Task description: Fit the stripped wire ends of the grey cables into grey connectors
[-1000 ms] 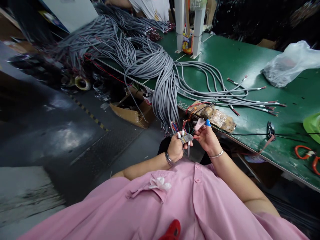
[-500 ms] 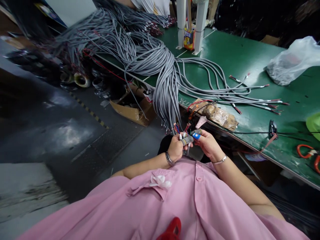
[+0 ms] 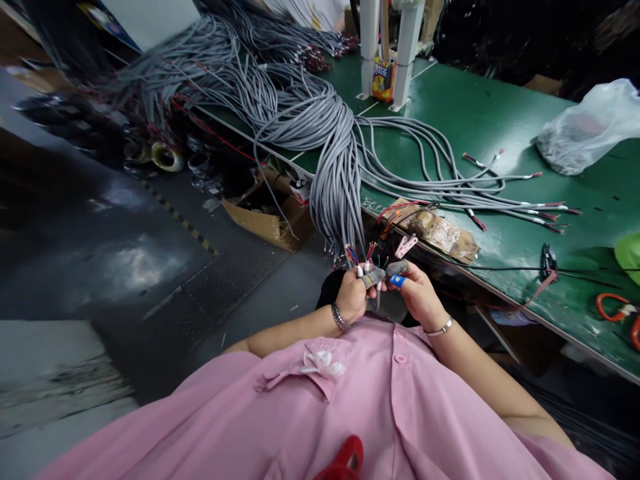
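Below the table (image 3: 480, 113) edge I saw the left hand (image 3: 351, 298) clamped on cable ends (image 3: 361, 255), right hand (image 3: 417, 297) pinching beside them; judged thin wires could slip or snag.

Both forearms are bare and bent in toward the chest, so the hands meet close together just in front of the body. The left hand (image 3: 351, 297) is curled into a loose fist, thumb toward the right, a band on its wrist. The right hand (image 3: 419, 297) faces it, fingertips (image 3: 397, 281) capped and pinched inward, a bangle at the wrist.
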Tool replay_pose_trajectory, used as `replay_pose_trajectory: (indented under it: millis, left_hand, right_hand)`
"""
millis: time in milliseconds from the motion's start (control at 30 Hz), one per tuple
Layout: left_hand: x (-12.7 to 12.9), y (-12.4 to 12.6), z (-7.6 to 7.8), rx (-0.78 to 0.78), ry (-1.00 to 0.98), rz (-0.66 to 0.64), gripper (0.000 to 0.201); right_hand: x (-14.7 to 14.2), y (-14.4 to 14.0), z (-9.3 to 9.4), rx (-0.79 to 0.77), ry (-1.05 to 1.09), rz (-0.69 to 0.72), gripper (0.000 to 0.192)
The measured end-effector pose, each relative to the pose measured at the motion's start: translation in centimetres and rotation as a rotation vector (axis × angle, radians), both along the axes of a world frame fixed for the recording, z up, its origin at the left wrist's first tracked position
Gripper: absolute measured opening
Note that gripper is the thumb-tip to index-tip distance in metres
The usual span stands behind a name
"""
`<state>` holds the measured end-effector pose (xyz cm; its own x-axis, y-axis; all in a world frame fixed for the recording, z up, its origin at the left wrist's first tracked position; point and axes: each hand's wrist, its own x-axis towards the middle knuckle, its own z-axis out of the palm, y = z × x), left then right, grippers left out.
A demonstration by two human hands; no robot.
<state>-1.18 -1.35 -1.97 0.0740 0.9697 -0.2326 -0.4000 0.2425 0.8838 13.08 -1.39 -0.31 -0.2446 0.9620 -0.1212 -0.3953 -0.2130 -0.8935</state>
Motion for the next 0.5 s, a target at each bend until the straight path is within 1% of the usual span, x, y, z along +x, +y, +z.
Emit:
replay_pose_trajectory:
  millis: [100,133,233,300,400,500]
  left_hand:
    - [0.00,-0.03,0.08,-0.011,0.004,0.004,0.028]
    - [0.01,-0.06,0.07,-0.010,0.009,0.002,0.029]
    - [0.08,-0.15,-0.09,0.009,0.026,-0.013,0.028]
    - [0.10,-0.17,-0.22,0.020,0.036,-0.019,0.028]
    - [0.07,-0.16,-0.26,0.009,0.052,-0.031,0.029]
    - [0.05,-0.12,-0.10,-0.005,0.066,-0.041,0.031]
  right_hand:
    - [0.18,-0.26,-0.24,-0.001,0.000,0.011,0.017]
    - [0.16,-0.26,-0.41,-0.022,-0.013,-0.009,0.018]
    - [-0.13,-0.05,-0.90,-0.081,-0.084,-0.128,0.019]
    - [-0.35,0.15,-1.02,-0.106,-0.106,-0.171,0.022]
    - [-0.47,0.35,-0.90,-0.118,-0.124,-0.135,0.026]
    - [-0.42,0.39,-0.78,-0.100,-0.175,-0.114,0.020]
